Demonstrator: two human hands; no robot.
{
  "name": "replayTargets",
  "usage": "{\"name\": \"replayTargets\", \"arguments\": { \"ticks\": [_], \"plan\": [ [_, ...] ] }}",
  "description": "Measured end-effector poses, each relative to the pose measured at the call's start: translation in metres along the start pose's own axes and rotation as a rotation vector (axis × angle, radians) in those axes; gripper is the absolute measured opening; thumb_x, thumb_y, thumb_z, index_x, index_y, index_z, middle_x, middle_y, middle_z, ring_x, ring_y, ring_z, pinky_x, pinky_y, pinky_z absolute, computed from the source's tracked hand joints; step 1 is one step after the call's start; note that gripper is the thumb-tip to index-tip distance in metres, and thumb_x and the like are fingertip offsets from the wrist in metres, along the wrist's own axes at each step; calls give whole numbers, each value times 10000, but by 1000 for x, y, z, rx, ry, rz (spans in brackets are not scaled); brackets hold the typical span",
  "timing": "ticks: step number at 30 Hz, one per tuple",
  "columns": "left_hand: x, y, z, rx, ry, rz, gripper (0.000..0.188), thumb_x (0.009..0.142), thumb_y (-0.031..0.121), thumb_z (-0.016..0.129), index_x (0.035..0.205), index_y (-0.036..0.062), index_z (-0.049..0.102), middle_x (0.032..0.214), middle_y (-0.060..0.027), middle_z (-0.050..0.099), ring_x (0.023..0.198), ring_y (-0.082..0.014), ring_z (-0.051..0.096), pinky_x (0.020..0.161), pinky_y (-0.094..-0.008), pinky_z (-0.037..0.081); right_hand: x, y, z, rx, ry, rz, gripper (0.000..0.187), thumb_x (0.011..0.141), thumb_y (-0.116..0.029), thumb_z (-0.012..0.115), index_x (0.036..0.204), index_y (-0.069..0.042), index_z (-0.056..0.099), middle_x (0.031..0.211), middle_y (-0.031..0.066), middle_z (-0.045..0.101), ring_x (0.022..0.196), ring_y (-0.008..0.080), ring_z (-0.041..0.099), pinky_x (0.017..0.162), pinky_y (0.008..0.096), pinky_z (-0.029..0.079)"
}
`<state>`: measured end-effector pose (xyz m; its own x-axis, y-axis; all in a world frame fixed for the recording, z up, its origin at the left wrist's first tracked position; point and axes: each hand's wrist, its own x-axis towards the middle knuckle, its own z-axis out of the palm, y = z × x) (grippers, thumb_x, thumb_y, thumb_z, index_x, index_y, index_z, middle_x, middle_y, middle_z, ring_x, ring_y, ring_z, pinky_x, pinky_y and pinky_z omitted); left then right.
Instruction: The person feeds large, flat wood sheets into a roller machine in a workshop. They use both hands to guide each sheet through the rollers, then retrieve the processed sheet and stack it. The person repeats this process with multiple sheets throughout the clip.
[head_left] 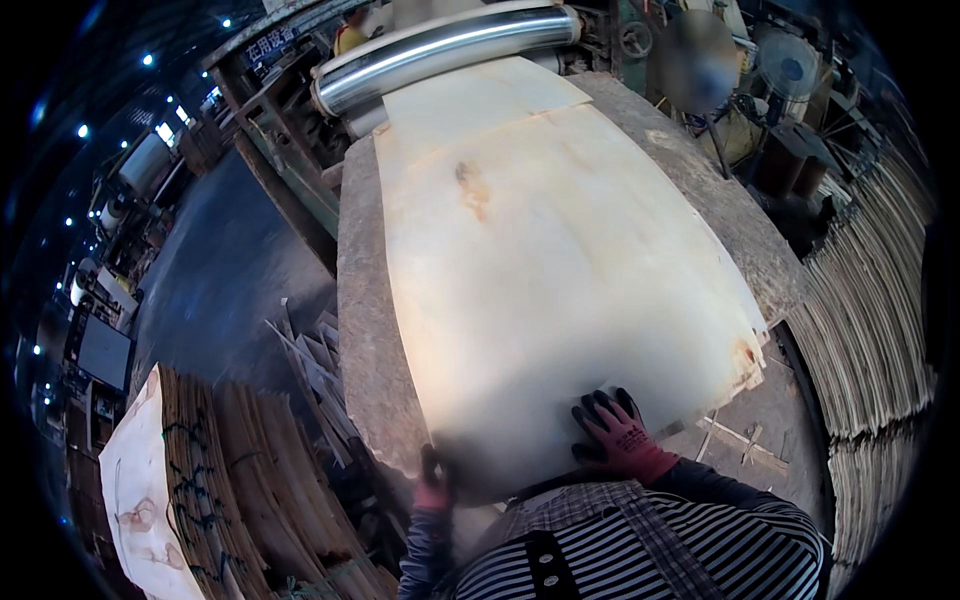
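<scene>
A large pale wood veneer sheet [540, 270] lies across the worktable in front of me, with a brown knot stain toward its far left. Its far end overlaps or adjoins another pale veneer sheet [480, 100] that reaches up to a shiny metal roller [450, 55]. My right hand [622, 440], in a pink glove with black fingers, rests flat on the near part of the sheet, fingers spread. My left hand [433, 482], gloved alike, is closed at the sheet's near left corner; its fingers are partly hidden in shadow.
The stone-like worktable [375, 330] shows along both sides of the sheet. Stacked veneer [870, 300] stands at the right, and a tied veneer bundle [210, 480] at the lower left. Wood scraps [745, 440] lie near the right edge. A fan [788, 65] stands at the far right.
</scene>
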<state>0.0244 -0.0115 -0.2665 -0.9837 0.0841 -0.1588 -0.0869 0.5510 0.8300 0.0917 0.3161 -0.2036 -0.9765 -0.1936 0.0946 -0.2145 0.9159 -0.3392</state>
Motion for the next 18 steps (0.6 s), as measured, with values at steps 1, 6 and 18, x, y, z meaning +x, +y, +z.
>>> {"name": "replayTargets", "arguments": {
  "ticks": [1, 6, 18],
  "plan": [
    [-1, -3, -2, -37, 38, 42, 566, 815, 246, 535, 1260, -21, 307, 1248, -189, 396, 1156, -251, 393, 942, -311, 328, -8, -5, 0, -7, -25, 10, 652, 765, -480, 477, 1278, -103, 333, 1265, 199, 348, 1208, 350, 272, 1010, 507, 106],
    [-6, 23, -17, 93, 37, 126, 544, 797, 177, 583, 1240, -25, 340, 1222, -175, 438, 1137, -230, 423, 928, -308, 343, -23, -22, 1, 19, 14, -6, 692, 754, -528, 461, 1285, -106, 321, 1269, 205, 341, 1226, 343, 243, 1013, 518, 56],
    [-28, 106, -21, -598, -39, 194, 579, 816, 87, 507, 1310, -3, 218, 1302, -125, 352, 1148, -196, 394, 932, -298, 329, -6, -19, 19, -60, -187, -146, 711, 721, -542, 489, 1283, -138, 329, 1265, 205, 344, 1204, 371, 261, 994, 561, 56]
  ]
}}
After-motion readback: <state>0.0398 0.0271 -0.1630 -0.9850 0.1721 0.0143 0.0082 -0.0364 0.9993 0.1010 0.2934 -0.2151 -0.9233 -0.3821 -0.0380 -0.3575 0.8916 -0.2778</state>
